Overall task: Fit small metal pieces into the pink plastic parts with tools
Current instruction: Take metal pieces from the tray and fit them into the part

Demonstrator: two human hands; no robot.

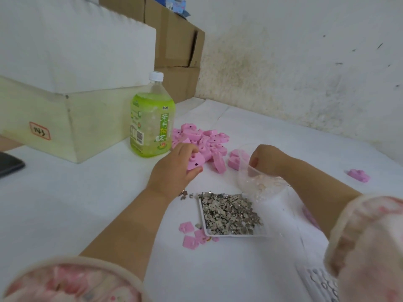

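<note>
A heap of pink plastic parts (209,140) lies on the white table, behind my hands. My left hand (174,168) grips one pink part (195,161) at the heap's near edge, thumb under it and fingers over it. My right hand (266,159) pinches the rim of a clear plastic bag (259,182) that holds a few small metal pieces. A white tray (201,216) full of small metal pieces (229,212) sits in front of both hands. Three pink parts (192,235) lie by the tray's left corner.
A green drink bottle (151,120) stands left of the heap. A cream box (65,123) and cardboard cartons (178,46) sit behind it. A dark phone (9,164) lies at the far left. One pink part (358,175) lies at the right, and a wall runs behind.
</note>
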